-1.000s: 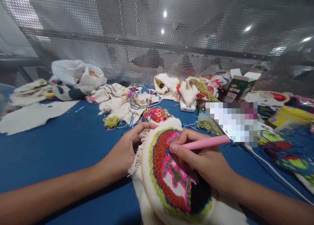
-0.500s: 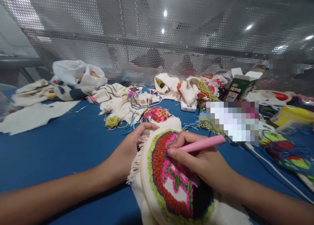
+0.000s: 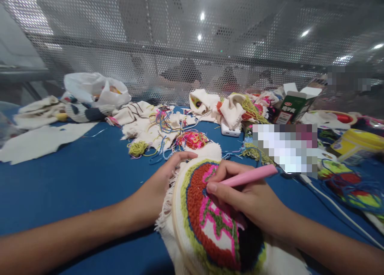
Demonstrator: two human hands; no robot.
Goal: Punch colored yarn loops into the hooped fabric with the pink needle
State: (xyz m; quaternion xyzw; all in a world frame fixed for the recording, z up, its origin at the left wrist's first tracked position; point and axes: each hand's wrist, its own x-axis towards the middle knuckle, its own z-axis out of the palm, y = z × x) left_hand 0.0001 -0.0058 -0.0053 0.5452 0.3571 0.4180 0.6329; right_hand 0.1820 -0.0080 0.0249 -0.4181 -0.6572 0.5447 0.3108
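Observation:
A round embroidery hoop [image 3: 177, 215] stretches white cloth worked with looped yarn in rust red, pink, green, blue and yellow-green. My left hand [image 3: 171, 173] is closed on the hoop's upper left edge, its thumb and most fingers hidden behind the frayed cloth [image 3: 164, 211]. Pinched in my right hand [image 3: 243, 193] is a pink punch needle [image 3: 252, 175], slanting up to the right. Its tip meets the fabric near the pink and blue loops, partly covered by my fingers. A dark area at the hoop's lower right lies below my right hand.
Yarn scraps [image 3: 192, 140] and cloth pieces [image 3: 138, 117] lie beyond the hoop. Behind them stands a perforated metal screen [image 3: 168, 47]. To the right are a green box [image 3: 292, 107], a yellow tub [image 3: 357, 145] and a white cable [image 3: 339, 209]. A plastic bag [image 3: 87, 85] sits back left.
The hoop has shifted and turned very slightly to the right. My right hand and the punch needle have moved a touch with it; my left hand keeps its hold.

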